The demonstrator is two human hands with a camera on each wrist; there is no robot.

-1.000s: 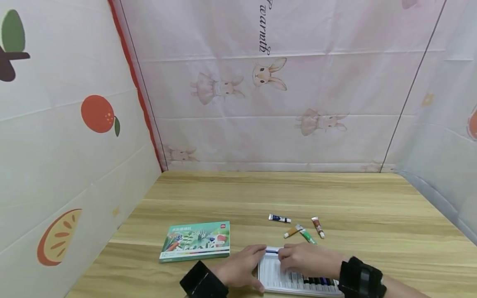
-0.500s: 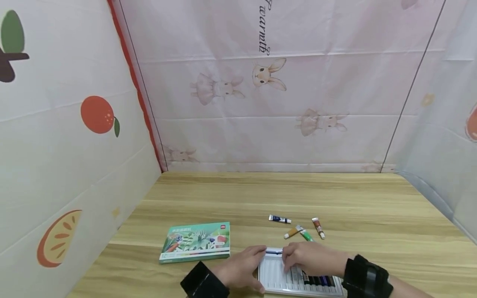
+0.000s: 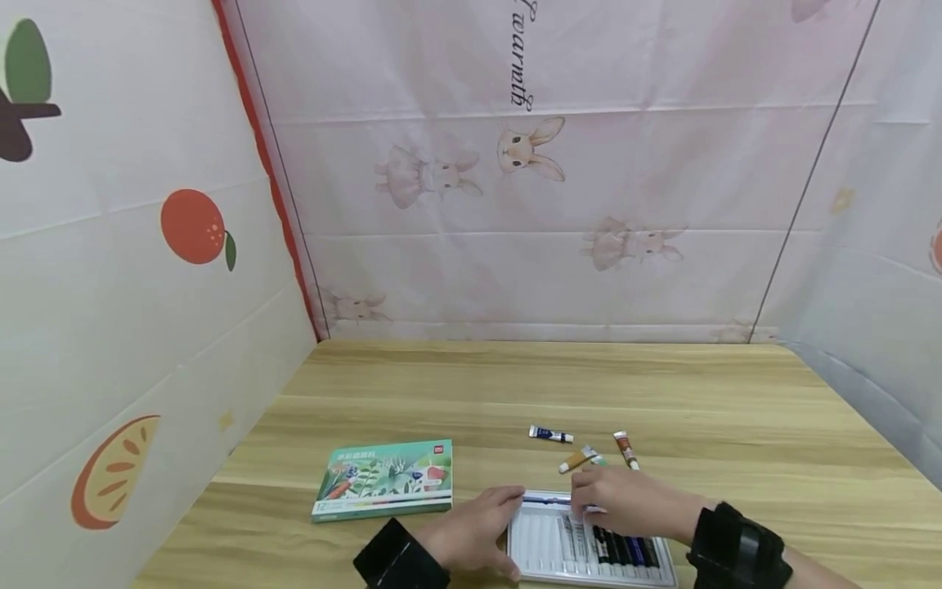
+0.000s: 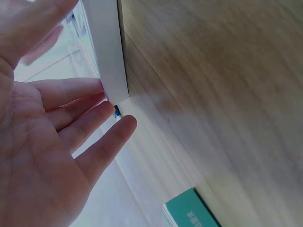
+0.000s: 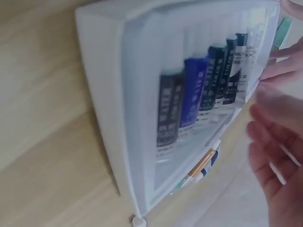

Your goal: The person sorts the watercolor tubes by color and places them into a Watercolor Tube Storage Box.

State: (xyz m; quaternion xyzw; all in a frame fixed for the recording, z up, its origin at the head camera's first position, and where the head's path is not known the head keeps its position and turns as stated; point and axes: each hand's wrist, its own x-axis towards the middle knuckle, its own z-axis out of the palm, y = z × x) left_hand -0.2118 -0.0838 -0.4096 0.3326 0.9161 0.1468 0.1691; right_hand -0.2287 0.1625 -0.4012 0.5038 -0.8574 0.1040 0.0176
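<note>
A white plastic paint tray (image 3: 536,540) lies at the front of the table. Its right half holds several paint tubes (image 3: 625,550), black, dark green and blue in the right wrist view, beside paler ones. My left hand (image 3: 478,530) spans the tray's left end, its straight fingers at the back corner and wall. Over the tray's back edge hovers my right hand (image 3: 625,499); its loosely bent fingers (image 5: 265,137) show nothing between them. Just behind lie a dark blue tube (image 3: 550,433), an ochre tube (image 3: 574,461), a red-brown tube (image 3: 625,449) and a partly hidden green tube (image 3: 598,460).
A green illustrated paint box (image 3: 383,481) lies flat to the left of the tray. The wooden table (image 3: 456,376) runs back to a rabbit-print cloth (image 3: 441,270). Printed cloth also hangs at both sides.
My right hand has moved right along the tray, uncovering more of its slots and tubes and covering most of the green tube. My left hand has stayed at the tray's left end.
</note>
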